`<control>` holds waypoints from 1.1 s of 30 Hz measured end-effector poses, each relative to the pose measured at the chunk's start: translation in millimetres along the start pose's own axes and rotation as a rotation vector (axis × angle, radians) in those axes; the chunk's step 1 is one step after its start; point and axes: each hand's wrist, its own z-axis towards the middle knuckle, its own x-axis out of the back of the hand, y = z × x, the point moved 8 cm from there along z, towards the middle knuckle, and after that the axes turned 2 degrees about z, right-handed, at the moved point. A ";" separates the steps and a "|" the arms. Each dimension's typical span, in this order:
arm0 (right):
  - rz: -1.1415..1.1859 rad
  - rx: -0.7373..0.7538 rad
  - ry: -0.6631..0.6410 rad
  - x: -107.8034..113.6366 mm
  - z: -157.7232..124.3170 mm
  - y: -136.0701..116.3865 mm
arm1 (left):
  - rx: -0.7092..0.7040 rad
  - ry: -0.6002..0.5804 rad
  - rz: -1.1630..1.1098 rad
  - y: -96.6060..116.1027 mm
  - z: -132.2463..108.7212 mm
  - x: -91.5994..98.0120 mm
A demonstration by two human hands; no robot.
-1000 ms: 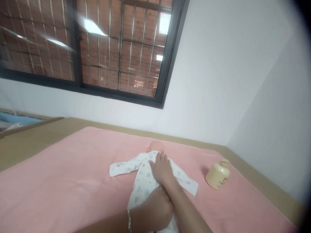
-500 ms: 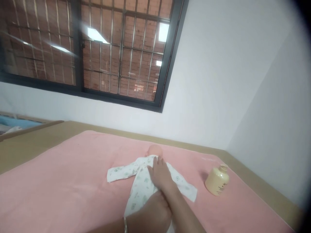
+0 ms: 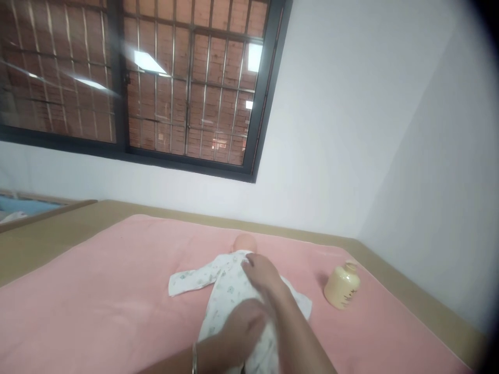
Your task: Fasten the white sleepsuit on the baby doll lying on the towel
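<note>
Head cam: L hand [image 3: 247, 324] & R hand [image 3: 262, 271] over doll [image 3: 226, 291]; grips part-curled, blurry, can't tell hold.

We've got printed garment [image 3: 226, 291]: matt cloth. Doll head [image 3: 245, 242]: smooth, plastic-looking. Pink sheet [image 3: 117, 275]: matt, soft-looking cloth. Bottle [image 3: 342, 288]: glossy, smooth; plastic or ceramic, we can't tell. Bracelet [image 3: 194, 358]: shiny metal. Window bars [image 3: 187, 98]: bright metal. Wall [image 3: 331, 130]: smooth, matt.

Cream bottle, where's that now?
In the head view, the cream bottle is on the right side of the pink cloth, just right of the white patterned garment.
</note>
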 end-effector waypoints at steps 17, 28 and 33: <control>-0.011 -0.239 -0.007 -18.0 18.5 45.6 | 0.736 0.044 0.632 -122.6 81.9 55.6; -0.005 -0.335 -0.115 -27.8 35.6 50.8 | 0.829 0.063 0.657 -137.5 71.4 56.5; 0.037 -0.367 -0.054 -25.7 31.6 51.6 | 0.716 0.145 0.723 -123.1 74.3 61.4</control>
